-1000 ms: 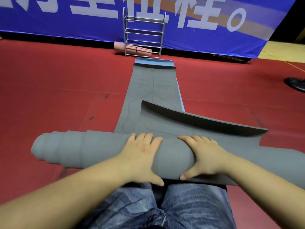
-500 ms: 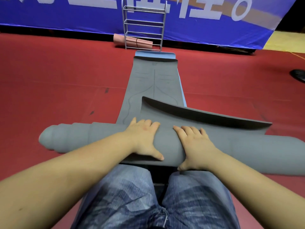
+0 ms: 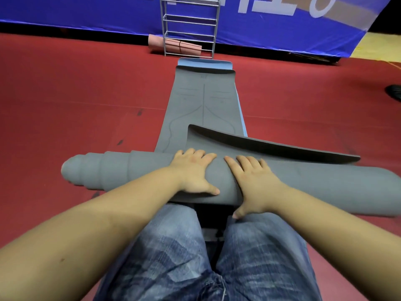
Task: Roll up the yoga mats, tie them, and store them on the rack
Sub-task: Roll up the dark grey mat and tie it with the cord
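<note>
- The rolling step is in hand: the thick grey foam yoga mat roll [image 3: 303,187] lies crosswise just ahead of the person's knees, with the flat grey mat [image 3: 204,105] stretching from it toward the metal wire rack [image 3: 189,25].
- The next move, as I judge it, calls for an even forward push; the roll's left end is telescoped.
- The left hand [image 3: 193,172] and right hand [image 3: 253,181] press side by side on the roll's middle, fingers straight and slightly spread, thumbs behind.
</note>
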`<move>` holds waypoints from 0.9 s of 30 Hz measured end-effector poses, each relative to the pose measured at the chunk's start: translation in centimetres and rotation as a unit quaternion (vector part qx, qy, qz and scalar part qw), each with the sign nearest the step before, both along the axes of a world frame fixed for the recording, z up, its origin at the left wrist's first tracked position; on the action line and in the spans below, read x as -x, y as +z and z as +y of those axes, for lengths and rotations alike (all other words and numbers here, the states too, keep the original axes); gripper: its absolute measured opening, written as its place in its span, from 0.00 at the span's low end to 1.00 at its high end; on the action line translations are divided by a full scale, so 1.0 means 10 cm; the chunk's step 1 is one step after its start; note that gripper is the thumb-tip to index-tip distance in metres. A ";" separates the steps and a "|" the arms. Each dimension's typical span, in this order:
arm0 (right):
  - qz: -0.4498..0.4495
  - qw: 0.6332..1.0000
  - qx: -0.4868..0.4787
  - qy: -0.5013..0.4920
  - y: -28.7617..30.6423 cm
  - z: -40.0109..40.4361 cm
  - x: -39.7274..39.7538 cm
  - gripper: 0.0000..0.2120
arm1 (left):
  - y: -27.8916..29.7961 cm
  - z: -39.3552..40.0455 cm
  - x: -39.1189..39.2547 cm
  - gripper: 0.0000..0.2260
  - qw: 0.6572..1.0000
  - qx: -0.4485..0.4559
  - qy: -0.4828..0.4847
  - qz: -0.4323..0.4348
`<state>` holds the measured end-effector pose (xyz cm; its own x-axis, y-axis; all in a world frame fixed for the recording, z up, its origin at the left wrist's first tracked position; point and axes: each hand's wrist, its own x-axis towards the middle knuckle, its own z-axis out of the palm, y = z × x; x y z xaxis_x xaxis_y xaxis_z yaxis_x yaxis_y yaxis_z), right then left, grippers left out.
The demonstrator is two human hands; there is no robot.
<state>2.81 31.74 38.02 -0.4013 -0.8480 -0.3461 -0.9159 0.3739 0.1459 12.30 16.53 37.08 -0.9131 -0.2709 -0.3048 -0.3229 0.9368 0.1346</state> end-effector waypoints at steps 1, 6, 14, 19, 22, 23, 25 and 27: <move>0.006 1.000 0.005 -0.006 -0.07 -0.01 -0.01 0.64 | 0.01 -0.03 0.03 0.43 1.000 0.000 0.001 -0.011; -0.063 0.996 0.021 -0.061 -0.11 -0.29 0.28 0.59 | 0.03 0.02 0.05 0.38 0.990 0.116 0.031 0.069; -0.090 0.994 -0.007 -0.063 -0.07 -0.50 0.54 0.57 | -0.25 -0.13 0.05 0.36 0.993 0.074 0.043 0.082; -0.068 0.996 0.015 -0.058 -0.18 -0.41 0.59 0.57 | -0.35 -0.41 0.34 0.34 0.998 -0.004 0.057 0.034; -0.075 0.994 0.012 -0.079 -0.33 -0.50 0.62 0.59 | -0.38 -0.53 0.49 0.33 0.999 -0.014 0.044 0.003; -0.081 0.993 0.009 -0.088 -0.35 -0.55 0.66 0.58 | -0.39 -0.56 0.52 0.34 0.999 -0.006 0.040 0.009; -0.104 0.989 -0.002 -0.101 -0.38 -0.64 0.75 0.57 | -0.42 -0.55 0.52 0.34 0.997 0.031 0.037 0.063; -0.132 0.985 -0.015 -0.109 -0.40 -0.72 0.87 0.57 | -0.47 -0.47 0.45 0.38 0.992 0.054 0.033 0.108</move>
<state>-5.85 24.52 34.05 -0.4660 -0.7397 -0.4854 -0.8218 0.5652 -0.0723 7.75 11.85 32.41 -0.9331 -0.3527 -0.0704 -0.3586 0.9274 0.1067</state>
